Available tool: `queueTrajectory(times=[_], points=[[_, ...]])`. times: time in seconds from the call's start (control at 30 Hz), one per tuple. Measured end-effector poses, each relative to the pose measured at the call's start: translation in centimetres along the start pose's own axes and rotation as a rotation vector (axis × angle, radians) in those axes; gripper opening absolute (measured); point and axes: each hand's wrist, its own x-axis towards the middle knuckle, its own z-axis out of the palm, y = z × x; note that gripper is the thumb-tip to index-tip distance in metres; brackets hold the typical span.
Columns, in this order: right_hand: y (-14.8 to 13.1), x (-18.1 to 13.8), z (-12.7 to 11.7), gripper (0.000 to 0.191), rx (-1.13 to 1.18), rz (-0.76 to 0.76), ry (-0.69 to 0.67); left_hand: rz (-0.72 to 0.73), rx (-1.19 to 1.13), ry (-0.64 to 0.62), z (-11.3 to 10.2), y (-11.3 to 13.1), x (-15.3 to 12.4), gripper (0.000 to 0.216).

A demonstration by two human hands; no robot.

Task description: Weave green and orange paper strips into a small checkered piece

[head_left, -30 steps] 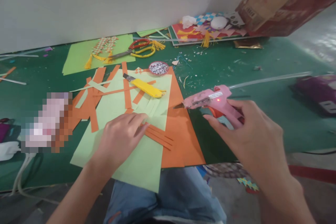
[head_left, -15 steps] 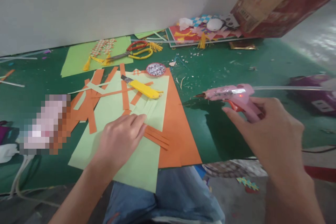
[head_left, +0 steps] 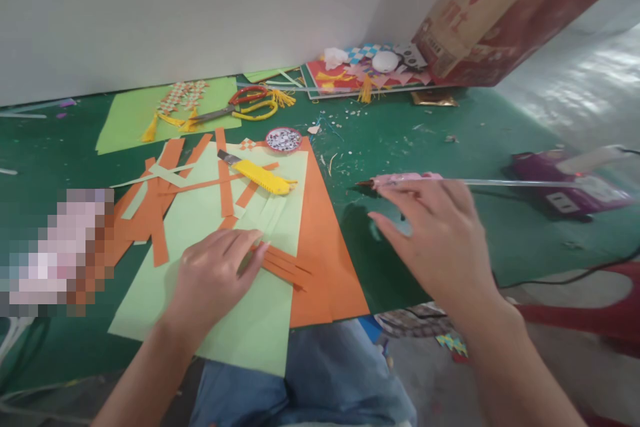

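Observation:
My left hand (head_left: 215, 273) rests on a pale green paper sheet (head_left: 250, 333). Its thumb and index fingertip pinch at the near end of a small bunch of orange paper strips (head_left: 287, 265). My right hand (head_left: 435, 233) hovers over a pink hot glue gun (head_left: 400, 178), hiding most of it. The thumb is spread well away from the fingers, and the hand does not appear closed round the gun. A clear glue stick (head_left: 520, 183) sticks out from the back of the gun. A yellow utility knife (head_left: 263, 175) lies across the green sheet, just beyond my left hand.
An orange sheet (head_left: 330, 273) lies under the green one, with loose orange strips (head_left: 160, 240) to the left. Scissors (head_left: 255, 109), a small dish of beads (head_left: 283, 139) and woven ornaments (head_left: 183, 98) lie farther back. A purple power strip (head_left: 560, 197) stands right, below a large box (head_left: 500, 20).
My right hand has shifted left from the glue gun's handle to over its body, the thumb spreading. My left thumb and index have parted a little behind their tips. The view has swung slightly right.

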Motion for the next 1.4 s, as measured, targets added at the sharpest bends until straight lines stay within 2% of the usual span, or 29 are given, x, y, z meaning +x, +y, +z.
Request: queueTrajectory(times=[0.1, 0.27, 0.4, 0.57, 0.67, 0.87, 0.93, 1.0, 1.1, 1.2, 1.3, 1.4], points=[[-1.0, 1.4, 0.3, 0.021, 0.03, -0.217, -0.133, -0.006, -0.016, 0.012, 0.0, 0.0, 0.0, 0.01], [-1.5, 3.6, 0.5, 0.018, -0.059, -0.341, -0.272, -0.018, 0.002, 0.008, 0.2, -0.1, -0.3, 0.01], [-1.7, 4.5, 0.9, 0.021, -0.068, -0.394, -0.244, -0.011, -0.007, 0.018, 0.3, -0.1, -0.4, 0.009], [-1.9, 4.4, 1.3, 0.022, -0.101, -0.388, -0.238, -0.014, -0.012, 0.029, 0.3, -0.1, -0.4, 0.01], [-1.3, 4.3, 0.6, 0.023, -0.038, -0.31, -0.187, -0.011, -0.003, 0.044, 0.4, -0.2, -0.5, 0.01], [0.4, 2.9, -1.7, 0.014, 0.191, 0.0, 0.147, -0.007, 0.01, 0.047, 0.4, -0.2, -0.5, 0.009], [0.5, 2.3, -2.2, 0.012, 0.353, 0.164, 0.222, -0.006, 0.014, 0.05, 0.4, -0.1, -0.5, 0.01], [0.3, 1.8, -2.6, 0.01, 0.664, 0.355, 0.262, -0.007, 0.015, 0.043, 0.4, -0.1, -0.4, 0.01], [-0.4, 1.5, -3.1, 0.01, 1.226, 0.565, 0.167, -0.015, 0.017, 0.034, 0.4, -0.1, -0.5, 0.009], [-1.1, 1.6, -3.5, 0.014, 1.567, 0.652, -0.052, -0.015, 0.016, 0.036, 0.4, -0.1, -0.5, 0.009], [-1.4, 1.6, -3.5, 0.02, 1.555, 0.655, -0.256, -0.014, 0.008, 0.04, 0.4, -0.1, -0.5, 0.008], [-1.4, 1.2, -2.8, 0.022, 1.185, 0.594, -0.307, -0.013, 0.009, 0.039, 0.4, -0.1, -0.5, 0.009]])
